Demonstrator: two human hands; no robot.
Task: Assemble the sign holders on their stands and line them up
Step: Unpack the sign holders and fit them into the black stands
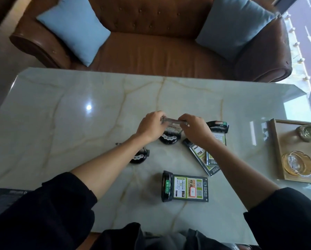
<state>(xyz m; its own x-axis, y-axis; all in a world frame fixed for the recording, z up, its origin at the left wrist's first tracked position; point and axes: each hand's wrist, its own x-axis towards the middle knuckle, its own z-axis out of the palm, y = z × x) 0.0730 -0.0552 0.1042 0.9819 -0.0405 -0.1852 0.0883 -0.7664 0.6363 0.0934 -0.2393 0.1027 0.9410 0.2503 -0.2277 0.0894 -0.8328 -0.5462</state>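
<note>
My left hand [150, 126] and my right hand [194, 129] pinch the top edge of a clear acrylic sign holder [172, 123] from either side. It stands upright over a round black stand [169, 138] on the marble table [79, 109]. Another black stand [139, 156] sits to the left, partly hidden behind my left forearm. One sign holder with its stand [185, 187] lies flat near me. Two flat sign holders [204, 157] lie under my right forearm, and another with a black stand [218, 126] lies behind them.
A wooden tray [277, 156] at the right edge carries an amber glass dish [298, 163] and a clear glass [309, 131]. A dark card [8, 195] lies at the near left. A brown leather sofa [151, 51] with two blue cushions stands beyond the table.
</note>
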